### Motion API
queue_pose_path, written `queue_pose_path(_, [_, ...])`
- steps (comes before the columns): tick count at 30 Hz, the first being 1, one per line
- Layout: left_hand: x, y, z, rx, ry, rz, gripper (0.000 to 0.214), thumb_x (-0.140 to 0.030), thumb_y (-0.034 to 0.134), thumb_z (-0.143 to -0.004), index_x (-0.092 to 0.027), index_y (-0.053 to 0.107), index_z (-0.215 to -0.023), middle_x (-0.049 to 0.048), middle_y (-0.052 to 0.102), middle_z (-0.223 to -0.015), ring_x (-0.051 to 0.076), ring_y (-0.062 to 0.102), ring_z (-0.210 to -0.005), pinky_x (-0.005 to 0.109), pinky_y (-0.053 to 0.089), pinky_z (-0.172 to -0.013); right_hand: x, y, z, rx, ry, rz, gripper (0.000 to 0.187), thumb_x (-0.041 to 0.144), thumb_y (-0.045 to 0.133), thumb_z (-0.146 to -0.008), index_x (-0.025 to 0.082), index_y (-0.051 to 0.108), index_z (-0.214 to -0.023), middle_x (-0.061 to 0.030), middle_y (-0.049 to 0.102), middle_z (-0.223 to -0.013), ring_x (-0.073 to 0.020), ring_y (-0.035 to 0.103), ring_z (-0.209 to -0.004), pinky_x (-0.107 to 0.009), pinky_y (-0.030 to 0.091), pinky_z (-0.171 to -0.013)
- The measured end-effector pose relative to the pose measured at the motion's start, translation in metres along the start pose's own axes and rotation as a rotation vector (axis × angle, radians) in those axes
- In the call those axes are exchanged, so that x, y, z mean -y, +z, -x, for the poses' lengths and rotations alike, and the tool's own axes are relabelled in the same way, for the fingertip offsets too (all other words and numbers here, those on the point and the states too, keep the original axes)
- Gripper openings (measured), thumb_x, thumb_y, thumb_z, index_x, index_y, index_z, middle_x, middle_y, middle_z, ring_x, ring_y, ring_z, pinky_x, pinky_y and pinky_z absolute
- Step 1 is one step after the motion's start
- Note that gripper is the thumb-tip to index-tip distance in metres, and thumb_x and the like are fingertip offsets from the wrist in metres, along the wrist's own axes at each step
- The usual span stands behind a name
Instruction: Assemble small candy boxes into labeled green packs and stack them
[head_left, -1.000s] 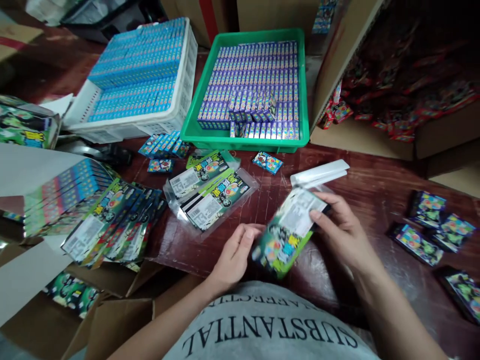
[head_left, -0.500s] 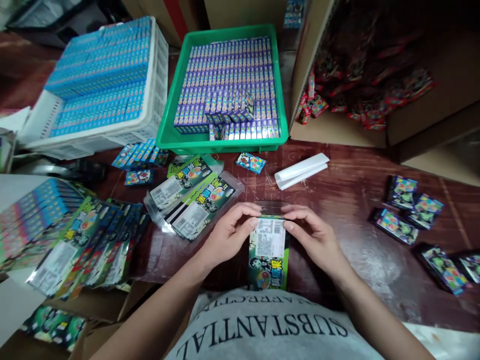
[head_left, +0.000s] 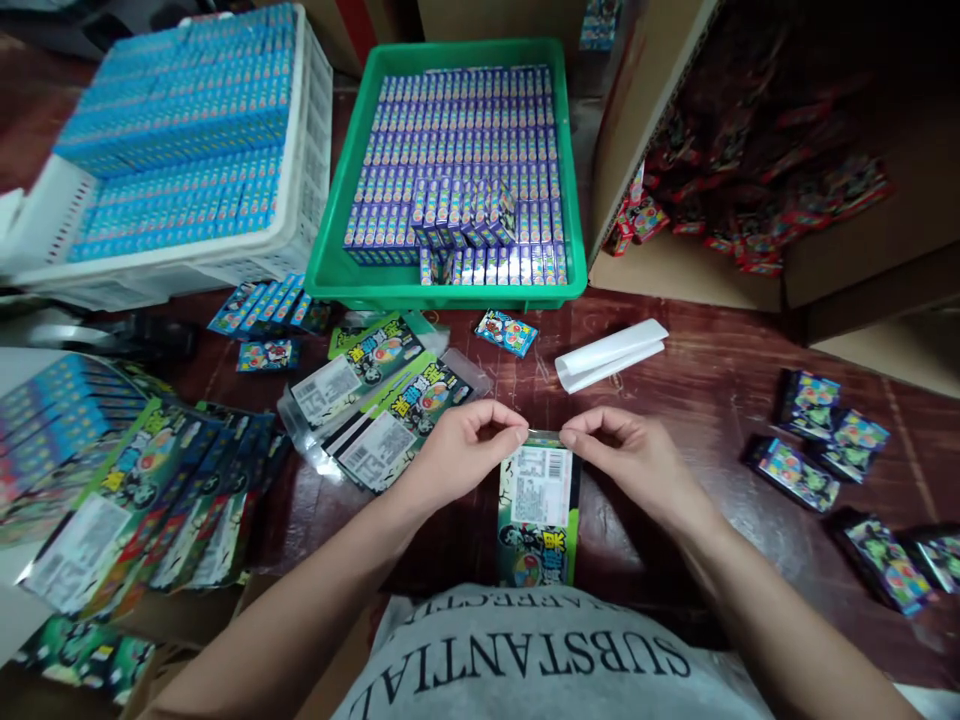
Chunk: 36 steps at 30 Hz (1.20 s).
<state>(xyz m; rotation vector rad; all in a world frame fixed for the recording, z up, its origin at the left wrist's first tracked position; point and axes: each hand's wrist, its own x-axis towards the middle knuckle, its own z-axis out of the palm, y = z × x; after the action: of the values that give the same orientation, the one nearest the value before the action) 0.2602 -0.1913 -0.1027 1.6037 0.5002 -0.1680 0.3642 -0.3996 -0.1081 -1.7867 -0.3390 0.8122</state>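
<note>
A printed green and black candy packet with a white barcode label lies in front of me, close to my shirt. Its clear plastic top edge is pinched at both corners. My left hand is closed on the left corner, thumb against fingertips. At the right corner my right hand grips the same edge in a like pinch. Left of my left hand, several similar packets lie overlapping, some in clear sleeves. A small blue candy box and a folded white paper rest beyond my hands.
A green tray full of small purple boxes stands ahead, beside a white crate of blue boxes. An open carton with red packs is at right. Several small boxes lie right; packet stacks lie left.
My fingers have drawn the packet's clear top flap down toward me and now pinch it at the corners. The view has shifted slightly.
</note>
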Motion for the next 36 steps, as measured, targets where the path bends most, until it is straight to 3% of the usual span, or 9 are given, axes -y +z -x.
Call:
queue_pose_path(4, [-0.001, -0.007, -0.004, 0.122, 0.016, 0.006, 0.013, -0.031, 0.073, -0.085, -0.018, 0.075, -0.088, 0.0041, 0.076, -0.091, 0.016, 0.068, -0.082, 0.03, 0.053, -0.077, 0.003, -0.004, -0.002, 0.103, -0.025, 0.015, 0.022, 0.045, 0.074, -0.087, 0.023, 0.077, -0.085, -0.0028, 0.077, -0.089, -0.0184, 0.07, -0.084, -0.035, 0.054, -0.083])
queue_pose_path(9, [0.005, -0.012, -0.008, 0.163, 0.119, -0.142, 0.008, -0.028, 0.073, -0.087, -0.02, 0.073, -0.089, 0.0031, 0.076, -0.097, 0.017, 0.07, -0.089, 0.033, 0.055, -0.082, 0.007, -0.027, -0.008, 0.241, -0.301, 0.231, 0.023, 0.039, 0.061, -0.098, 0.025, 0.077, -0.092, -0.0068, 0.074, -0.11, -0.0207, 0.069, -0.101, -0.037, 0.055, -0.089])
queue_pose_path(13, [0.005, -0.008, -0.02, 0.155, 0.319, -0.548, 0.007, -0.025, 0.064, -0.094, -0.022, 0.07, -0.095, 0.0022, 0.074, -0.097, 0.019, 0.067, -0.091, 0.04, 0.054, -0.087, 0.012, -0.07, -0.052, -0.009, -0.616, 0.752, 0.023, 0.027, 0.058, -0.098, 0.025, 0.072, -0.116, -0.0112, 0.063, -0.136, -0.029, 0.058, -0.123, -0.049, 0.045, -0.105])
queue_pose_path(17, [-0.006, 0.0, -0.04, 0.026, 0.558, -0.749, 0.012, -0.021, 0.058, -0.097, -0.021, 0.07, -0.097, 0.0068, 0.067, -0.128, 0.025, 0.059, -0.121, 0.049, 0.048, -0.106, 0.016, -0.107, -0.105, 0.173, -0.635, 1.072, 0.043, 0.018, 0.059, -0.091, 0.025, 0.059, -0.134, -0.0107, 0.064, -0.138, -0.0348, 0.052, -0.13, -0.057, 0.04, -0.106])
queue_pose_path(20, [-0.022, 0.006, -0.06, -0.082, 0.611, -0.646, 0.028, -0.021, 0.063, -0.095, -0.023, 0.063, -0.122, 0.0096, 0.054, -0.148, 0.026, 0.05, -0.137, 0.05, 0.042, -0.115, 0.024, -0.113, -0.12, 0.272, -0.583, 0.977, 0.034, 0.023, 0.059, -0.091, 0.022, 0.059, -0.126, -0.0102, 0.07, -0.119, -0.0299, 0.061, -0.113, -0.05, 0.043, -0.101])
queue_pose_path(23, [-0.036, 0.014, -0.078, -0.052, 0.602, -0.467, 0.054, -0.027, 0.075, -0.087, -0.024, 0.055, -0.136, 0.0099, 0.058, -0.143, 0.025, 0.056, -0.131, 0.047, 0.045, -0.112, 0.037, -0.111, -0.115, 0.406, -0.512, 0.793, 0.023, 0.038, 0.052, -0.098, 0.021, 0.065, -0.105, -0.0067, 0.072, -0.097, -0.0221, 0.065, -0.086, -0.036, 0.049, -0.081])
queue_pose_path(27, [-0.043, 0.025, -0.094, 0.001, 0.461, -0.182, 0.024, -0.033, 0.065, -0.095, -0.02, 0.067, -0.115, 0.0061, 0.074, -0.109, 0.019, 0.069, -0.1, 0.035, 0.054, -0.092, 0.047, -0.109, -0.1, 0.472, -0.429, 0.679, 0.033, 0.047, 0.051, -0.099, 0.021, 0.069, -0.088, -0.0023, 0.068, -0.077, -0.0177, 0.062, -0.068, -0.029, 0.045, -0.064])
queue_pose_path(32, [-0.042, 0.029, -0.098, -0.02, 0.353, -0.14, 0.022, -0.038, 0.068, -0.092, -0.017, 0.074, -0.092, 0.0029, 0.076, -0.089, 0.017, 0.067, -0.081, 0.028, 0.051, -0.076, 0.051, -0.106, -0.091, 0.311, -0.509, 0.488, 0.032, 0.044, 0.069, -0.09, 0.026, 0.071, -0.115, -0.0057, 0.073, -0.111, -0.0218, 0.067, -0.098, -0.035, 0.052, -0.086])
queue_pose_path(36, [-0.041, 0.031, -0.098, -0.046, 0.284, -0.131, 0.025, -0.041, 0.07, -0.089, -0.017, 0.075, -0.087, 0.0023, 0.076, -0.085, 0.016, 0.066, -0.078, 0.027, 0.049, -0.073, 0.053, -0.1, -0.088, 0.245, -0.612, 0.398, 0.02, 0.039, 0.061, -0.096, 0.024, 0.074, -0.097, -0.0064, 0.072, -0.1, -0.0207, 0.067, -0.094, -0.036, 0.053, -0.086])
